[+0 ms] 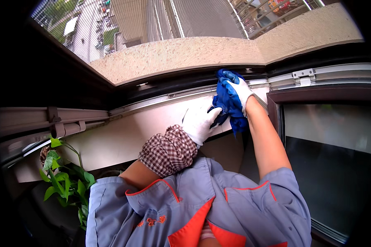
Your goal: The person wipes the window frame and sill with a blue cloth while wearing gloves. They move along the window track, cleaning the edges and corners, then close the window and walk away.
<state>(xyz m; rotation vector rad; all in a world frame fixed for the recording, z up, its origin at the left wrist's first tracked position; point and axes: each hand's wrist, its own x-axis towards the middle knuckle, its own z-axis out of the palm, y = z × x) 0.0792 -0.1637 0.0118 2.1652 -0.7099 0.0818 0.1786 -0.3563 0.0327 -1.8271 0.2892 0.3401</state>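
Note:
Both my hands wear white knit gloves with blue-coated fingers. My right hand (pixel 238 89) grips a crumpled blue cloth (pixel 227 100) against the dark lower window frame (pixel 188 81), near its right corner. The loose end of this cloth hangs over the front edge of the white windowsill (pixel 148 134). Lower and to the left, my left hand (pixel 201 123) is closed around a fold of the same cloth, above the sill. A brown checked sleeve cover (pixel 170 150) wraps the left forearm. The cloth and gloves hide some of the fingertips.
An insect screen (pixel 136 27) spans the window, with an outer ledge (pixel 179 57) beyond it. At right, an inward-opened window sash (pixel 323 94) stands beside my arm, near a white hinge (pixel 304 77). A leafy potted plant (pixel 63 182) trails from the sill's left end.

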